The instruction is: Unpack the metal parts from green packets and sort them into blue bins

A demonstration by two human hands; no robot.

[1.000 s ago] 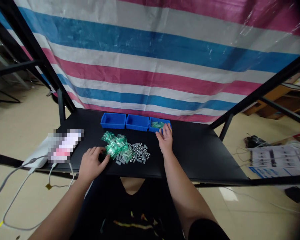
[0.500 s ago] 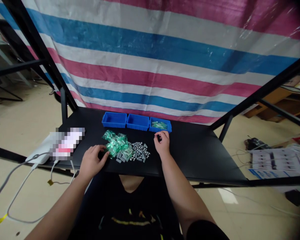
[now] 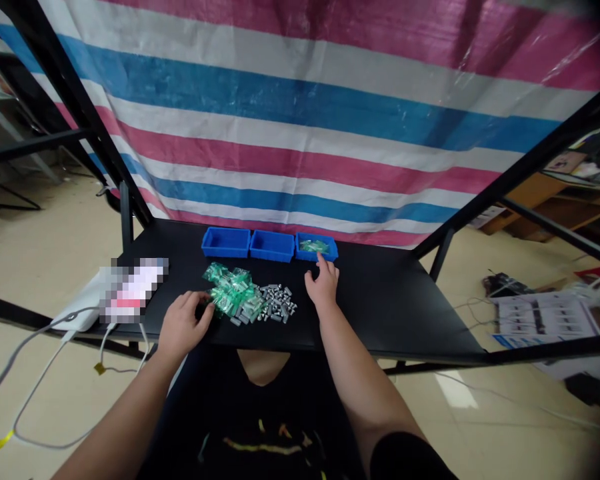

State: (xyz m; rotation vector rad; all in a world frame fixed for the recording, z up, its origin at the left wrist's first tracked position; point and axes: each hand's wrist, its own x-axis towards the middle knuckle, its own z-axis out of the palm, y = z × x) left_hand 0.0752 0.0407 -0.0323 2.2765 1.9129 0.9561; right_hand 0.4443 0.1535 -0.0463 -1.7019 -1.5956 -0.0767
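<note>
My left hand [image 3: 184, 321] rests on the black table at the left edge of a pile of green-tinted plastic packets [image 3: 233, 291], its thumb and fingers apart. Small grey metal cylinders and screws [image 3: 279, 303] lie scattered against the right side of that pile. My right hand [image 3: 324, 280] is just in front of the right blue bin [image 3: 316, 256], with fingers spread and one fingertip near the bin's front rim. Some greenish packets [image 3: 314, 246] lie inside this bin. Nothing shows between the fingers of either hand.
Two more blue bins, the middle one [image 3: 273, 256] and the left one [image 3: 225, 252], stand in the same row. A pixelated phone-like item [image 3: 137, 290] and a white device [image 3: 83, 303] with cables occupy the table's left end. A striped sheet [image 3: 290, 127] hangs behind the table [image 3: 380, 300].
The fingers of my right hand have opened from a curled pose and reach up toward the right bin. My left hand stays beside the packets. The camera view has shifted slightly.
</note>
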